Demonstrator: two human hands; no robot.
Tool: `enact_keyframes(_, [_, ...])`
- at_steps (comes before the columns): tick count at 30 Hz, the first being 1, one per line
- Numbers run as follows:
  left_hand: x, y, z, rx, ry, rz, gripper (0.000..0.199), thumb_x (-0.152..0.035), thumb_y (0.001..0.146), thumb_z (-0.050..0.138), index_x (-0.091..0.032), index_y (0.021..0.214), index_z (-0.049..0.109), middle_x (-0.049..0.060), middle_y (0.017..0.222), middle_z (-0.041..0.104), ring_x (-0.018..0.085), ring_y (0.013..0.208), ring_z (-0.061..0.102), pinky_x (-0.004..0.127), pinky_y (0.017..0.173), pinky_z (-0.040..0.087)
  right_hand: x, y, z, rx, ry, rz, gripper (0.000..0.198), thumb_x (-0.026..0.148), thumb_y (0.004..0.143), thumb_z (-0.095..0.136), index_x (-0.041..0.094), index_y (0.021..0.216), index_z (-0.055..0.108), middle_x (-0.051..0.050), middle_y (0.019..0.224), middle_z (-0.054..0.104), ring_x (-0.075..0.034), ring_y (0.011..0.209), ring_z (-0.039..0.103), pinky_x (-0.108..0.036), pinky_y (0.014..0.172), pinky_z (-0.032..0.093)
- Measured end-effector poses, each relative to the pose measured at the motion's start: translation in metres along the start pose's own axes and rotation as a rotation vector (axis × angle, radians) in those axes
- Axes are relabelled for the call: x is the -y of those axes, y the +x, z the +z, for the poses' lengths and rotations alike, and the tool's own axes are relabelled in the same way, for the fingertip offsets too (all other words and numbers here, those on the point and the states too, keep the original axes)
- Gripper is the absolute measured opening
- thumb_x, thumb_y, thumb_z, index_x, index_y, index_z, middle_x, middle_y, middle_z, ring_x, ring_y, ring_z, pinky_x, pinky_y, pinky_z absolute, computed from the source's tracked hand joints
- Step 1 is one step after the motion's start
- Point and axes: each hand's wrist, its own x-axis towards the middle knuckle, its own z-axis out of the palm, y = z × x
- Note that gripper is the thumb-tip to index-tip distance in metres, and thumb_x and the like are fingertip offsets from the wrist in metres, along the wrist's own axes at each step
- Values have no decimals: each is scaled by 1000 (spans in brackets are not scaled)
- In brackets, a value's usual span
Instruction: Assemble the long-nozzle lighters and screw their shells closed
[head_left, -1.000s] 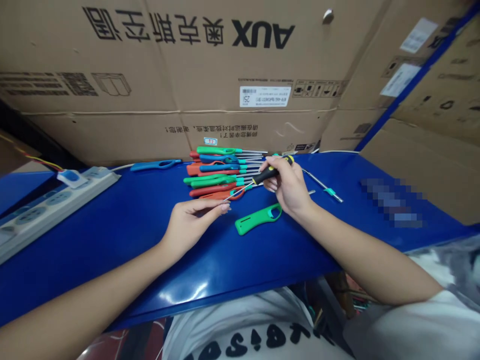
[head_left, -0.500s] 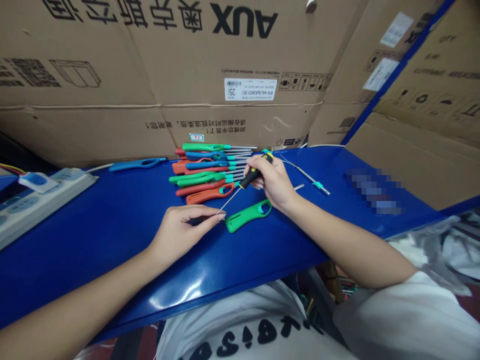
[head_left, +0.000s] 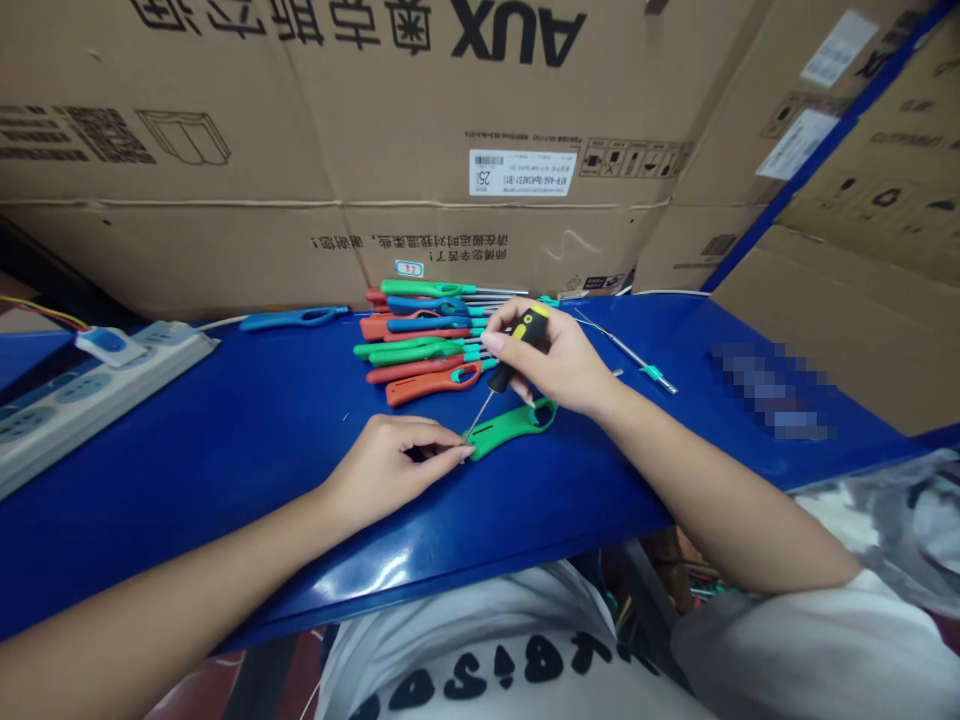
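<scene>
In the head view my right hand (head_left: 566,355) is wrapped round the black and yellow handle of a screwdriver (head_left: 529,335), its thin shaft slanting down to the left. The thumb and finger of my left hand (head_left: 401,465) are pinched together at the screwdriver's tip. What lies between those fingertips is too small to tell. Beneath the tip, a green lighter (head_left: 510,430) with a long handle and trigger loop lies on the table, touched by or very close to my left fingertips. Its metal nozzle is mostly hidden behind my right hand.
Several coloured long lighters (head_left: 427,350) lie stacked behind my hands. A blue handle part (head_left: 292,318) and a power strip (head_left: 112,390) are on the left. A loose metal rod (head_left: 630,350) lies right. A tiny pin-like piece (head_left: 346,416) rests on the blue table (head_left: 225,480). Cardboard (head_left: 262,240) walls the back.
The screwdriver tip and my left fingertips have moved right together, from beside the green lighter to its left end. The view has shifted slightly. The screwdriver now stands steeper.
</scene>
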Motion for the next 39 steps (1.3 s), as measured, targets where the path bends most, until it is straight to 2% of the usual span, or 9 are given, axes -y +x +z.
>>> enact_keyframes(3, [-4,-3,4,28,-29,-50,12,-28,87,73,-20,84,81,0,76,78,13,62,68,20,57,49,-3,-7,8,-69,-41,-122,57,42,78,81,28,124,49,4,82,64,-8,47,55,-21,40,44])
enact_keyframes(5, [-8,-5,7,45,-58,-79,13,-28,88,72,-20,83,80,0,73,76,12,58,63,21,55,46,-5,-12,14,-159,-99,-253,71,40,76,83,30,133,42,-1,103,66,-12,64,64,-22,51,52])
enact_keyframes(8, [-11,-6,11,62,-86,-106,16,-30,89,70,-20,81,80,0,69,72,11,55,56,22,52,42,-6,-20,20,-128,-207,-368,63,39,81,79,28,132,45,-7,129,59,-15,83,69,-25,61,57])
enact_keyframes(11, [-12,-5,12,47,-72,-96,16,-31,90,70,-21,83,80,-1,65,67,11,54,51,24,53,41,-3,-26,22,6,-289,-368,57,37,89,67,30,140,41,-9,138,55,-14,83,68,-24,58,57])
enact_keyframes(14, [-9,-4,12,-38,-21,-30,15,-33,85,76,-23,95,79,0,76,66,16,71,60,27,68,50,-1,-28,21,-3,-321,-390,56,32,90,63,32,142,41,-9,140,54,-14,81,68,-24,54,56])
enact_keyframes(16, [-5,-3,11,-75,37,3,36,-37,79,82,-24,112,74,4,98,67,22,95,64,34,87,54,-1,-28,21,-37,-343,-401,56,29,89,63,32,141,42,-9,139,56,-14,79,68,-24,54,56])
enact_keyframes(20, [4,-2,12,-5,143,30,59,-40,81,80,-25,135,59,9,132,61,29,125,56,46,110,46,-5,-25,18,-42,-387,-415,59,25,89,64,32,143,42,-8,131,62,-14,76,67,-24,56,56])
enact_keyframes(34, [4,1,12,95,111,74,41,-25,90,69,-20,130,62,11,124,70,27,119,62,47,107,48,-9,-23,18,-30,-450,-477,56,24,90,63,30,142,44,-7,128,64,-12,72,67,-25,58,59])
enact_keyframes(39, [6,1,13,83,106,89,35,-25,92,67,-20,126,65,10,124,71,27,116,63,47,106,49,-15,-23,20,6,-446,-476,57,25,91,61,30,144,41,-8,128,65,-17,85,72,-29,67,63])
